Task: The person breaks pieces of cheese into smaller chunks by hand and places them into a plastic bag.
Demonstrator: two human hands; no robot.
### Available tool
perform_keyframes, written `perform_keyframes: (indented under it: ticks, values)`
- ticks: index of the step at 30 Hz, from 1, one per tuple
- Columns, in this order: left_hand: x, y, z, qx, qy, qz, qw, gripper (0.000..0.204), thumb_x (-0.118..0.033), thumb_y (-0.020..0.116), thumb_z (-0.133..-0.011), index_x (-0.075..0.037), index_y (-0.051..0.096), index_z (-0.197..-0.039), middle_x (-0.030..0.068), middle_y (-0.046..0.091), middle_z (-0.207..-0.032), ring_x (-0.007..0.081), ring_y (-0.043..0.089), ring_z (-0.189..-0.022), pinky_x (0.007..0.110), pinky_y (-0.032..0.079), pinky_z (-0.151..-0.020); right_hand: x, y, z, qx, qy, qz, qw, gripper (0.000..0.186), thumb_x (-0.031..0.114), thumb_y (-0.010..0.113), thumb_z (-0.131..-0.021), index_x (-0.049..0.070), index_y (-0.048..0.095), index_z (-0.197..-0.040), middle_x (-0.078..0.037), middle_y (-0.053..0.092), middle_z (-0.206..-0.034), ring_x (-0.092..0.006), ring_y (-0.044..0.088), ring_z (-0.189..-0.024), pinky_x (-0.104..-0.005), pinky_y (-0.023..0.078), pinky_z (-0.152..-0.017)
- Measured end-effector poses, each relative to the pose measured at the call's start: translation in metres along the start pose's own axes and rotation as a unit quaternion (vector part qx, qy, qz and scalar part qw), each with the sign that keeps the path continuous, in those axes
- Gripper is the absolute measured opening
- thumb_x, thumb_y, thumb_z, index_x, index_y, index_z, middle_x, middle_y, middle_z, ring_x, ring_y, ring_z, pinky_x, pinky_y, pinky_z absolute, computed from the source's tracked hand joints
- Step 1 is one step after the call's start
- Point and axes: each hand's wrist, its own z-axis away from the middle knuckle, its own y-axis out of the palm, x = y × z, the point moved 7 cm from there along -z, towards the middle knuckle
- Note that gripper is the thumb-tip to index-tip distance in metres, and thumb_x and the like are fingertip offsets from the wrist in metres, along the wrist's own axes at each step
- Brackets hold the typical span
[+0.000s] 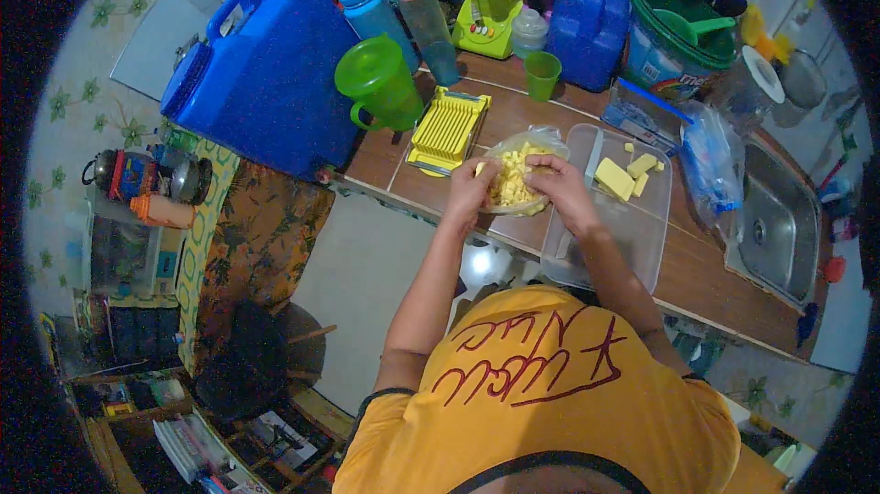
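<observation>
My left hand (469,190) and my right hand (559,186) are on either side of a bowl lined with clear plastic (548,138), full of small pale-yellow cheese cubes (513,181). My left fingers are closed on a yellow piece of cheese (480,168) at the bowl's left rim. The fingers of my right hand curl together over the cubes; what they hold is too small to make out. To the right, a clear plastic tray (605,237) carries a cheese block (615,179), several smaller chunks (642,165) and a pale flat blade (594,153). A yellow slicer (449,132) lies left of the bowl.
Behind stand a green pitcher (380,82), two bottles (427,27), a green cup (542,75) and blue jugs (266,72). A green-lidded bucket (678,36), a box (642,116) and a plastic bag (710,159) lie toward the metal sink (779,237). The counter's front edge (412,207) is close.
</observation>
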Motion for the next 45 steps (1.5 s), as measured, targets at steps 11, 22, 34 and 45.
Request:
perform_keyframes:
  ticks: [11,22,34,45]
  values:
    - [-0.03,0.019,0.029,0.129,-0.04,0.283,0.95,0.036,-0.019,0.047,-0.09,0.0,0.045,-0.121,0.013,0.056,-0.102,0.0213,0.059,-0.084,0.035,0.055,-0.071,0.014,0.004,0.002,-0.019,-0.042,0.042,0.998,0.034,0.016,0.057,-0.087,0.002,0.055,-0.117,-0.008,0.06,-0.104,-0.011,0.059,-0.081,-0.0229,0.05,-0.07]
    - [-0.023,0.024,0.052,0.044,-0.006,0.239,0.97,0.024,-0.007,0.052,-0.086,-0.003,0.049,-0.109,0.0062,0.058,-0.101,0.0157,0.057,-0.089,0.027,0.049,-0.073,0.028,0.04,0.026,0.03,-0.084,0.036,0.995,0.038,0.012,0.065,-0.081,0.002,0.053,-0.116,-0.006,0.059,-0.103,-0.0082,0.056,-0.078,-0.0228,0.048,-0.069]
    - [-0.046,0.02,0.074,0.013,0.096,0.049,0.994,0.015,-0.01,0.062,-0.082,0.001,0.064,-0.092,-0.0012,0.057,-0.076,0.007,0.049,-0.067,0.021,0.04,-0.063,0.041,0.031,0.044,0.034,-0.092,0.069,0.993,0.029,0.007,0.064,-0.081,0.001,0.058,-0.109,-0.003,0.061,-0.1,-0.0083,0.056,-0.081,-0.0204,0.047,-0.07]
    - [-0.033,0.03,0.075,0.103,0.025,0.187,0.977,0.016,-0.015,0.06,-0.085,-0.001,0.064,-0.093,0.0036,0.063,-0.084,0.012,0.058,-0.073,0.026,0.048,-0.063,0.045,0.029,0.044,0.065,-0.096,0.04,0.992,0.028,0.009,0.064,-0.083,0.001,0.056,-0.108,-0.004,0.061,-0.097,-0.0069,0.058,-0.077,-0.0199,0.049,-0.061]
